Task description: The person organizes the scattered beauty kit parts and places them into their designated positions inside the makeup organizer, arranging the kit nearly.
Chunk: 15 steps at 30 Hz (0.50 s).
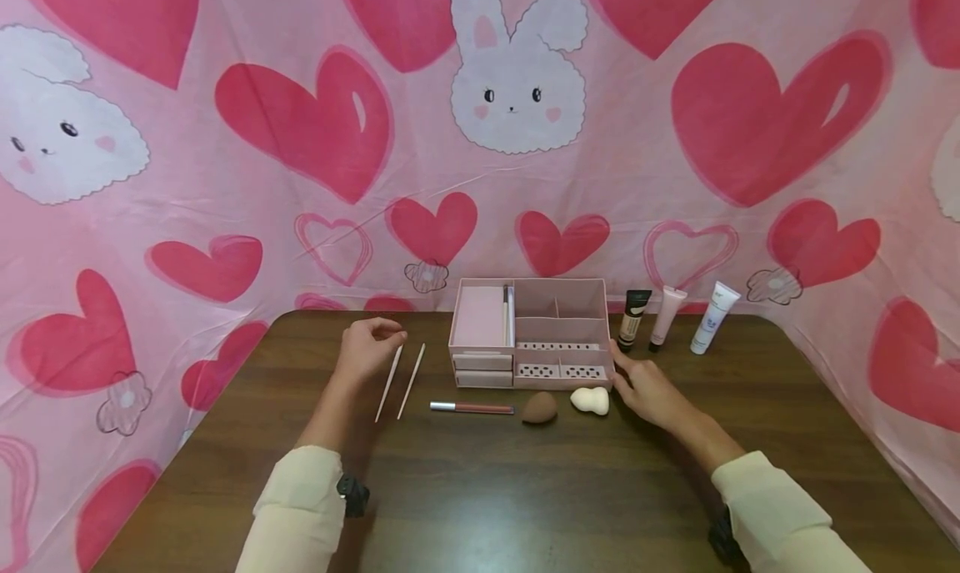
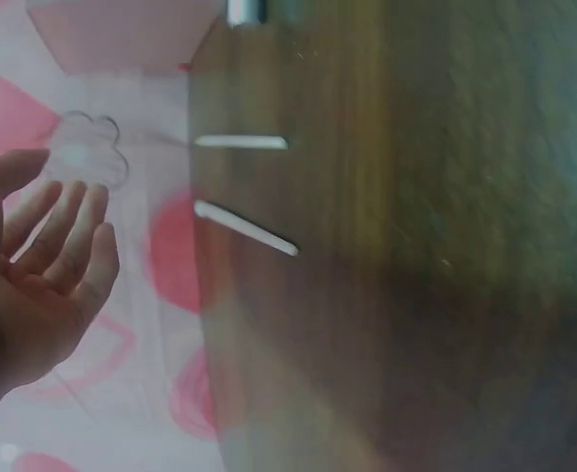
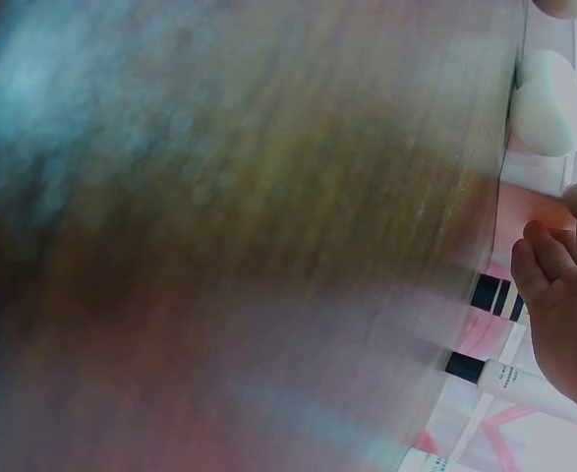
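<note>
The head view is evenly and brightly lit, with soft, faint shadows cast beside the forearms on the bench (image 1: 525, 490). No hard glare is seen, only a dull sheen on the dark wood. Wide-angle bending is noticed at the edges, where the backdrop (image 1: 675, 181) curves inward. Sharp focus is held in that view. The left wrist view is softened, the bench being smeared by blur. The right wrist view is heavily blurred and washed with blue and reddish colour casts.
</note>
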{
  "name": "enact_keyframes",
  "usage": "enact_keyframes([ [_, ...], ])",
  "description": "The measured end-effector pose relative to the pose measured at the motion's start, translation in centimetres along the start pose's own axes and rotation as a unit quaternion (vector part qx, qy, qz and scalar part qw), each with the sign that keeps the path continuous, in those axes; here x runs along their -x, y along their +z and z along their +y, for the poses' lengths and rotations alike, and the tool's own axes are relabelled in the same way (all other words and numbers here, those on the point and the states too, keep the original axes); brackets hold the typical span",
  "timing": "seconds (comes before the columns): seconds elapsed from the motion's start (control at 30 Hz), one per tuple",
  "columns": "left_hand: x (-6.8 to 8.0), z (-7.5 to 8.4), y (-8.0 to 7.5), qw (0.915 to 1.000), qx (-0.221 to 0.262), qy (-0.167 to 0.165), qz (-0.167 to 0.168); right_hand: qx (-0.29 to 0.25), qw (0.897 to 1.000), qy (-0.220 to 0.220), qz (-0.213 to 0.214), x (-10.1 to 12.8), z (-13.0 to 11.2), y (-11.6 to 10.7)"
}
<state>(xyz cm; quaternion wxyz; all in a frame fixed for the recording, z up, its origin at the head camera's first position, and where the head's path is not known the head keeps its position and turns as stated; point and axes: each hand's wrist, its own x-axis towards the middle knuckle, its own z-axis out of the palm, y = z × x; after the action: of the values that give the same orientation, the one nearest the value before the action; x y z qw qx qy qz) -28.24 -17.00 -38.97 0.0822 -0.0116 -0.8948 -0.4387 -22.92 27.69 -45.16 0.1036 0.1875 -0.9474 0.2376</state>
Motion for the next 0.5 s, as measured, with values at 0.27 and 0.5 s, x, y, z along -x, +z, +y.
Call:
enact_keyframes([
  [0.27,0.2,-2.3,-0.6,0.9988,-0.045,-0.015,0.01,0.001,1.0,0.002,-0.002,0.0,0.0,-0.2],
  [0.5,0.4,-4.4,0.0,0.9961,-0.084,-0.028,0.005,0.0,1.0,-0.006,0.002,0.0,0.0,-0.1],
])
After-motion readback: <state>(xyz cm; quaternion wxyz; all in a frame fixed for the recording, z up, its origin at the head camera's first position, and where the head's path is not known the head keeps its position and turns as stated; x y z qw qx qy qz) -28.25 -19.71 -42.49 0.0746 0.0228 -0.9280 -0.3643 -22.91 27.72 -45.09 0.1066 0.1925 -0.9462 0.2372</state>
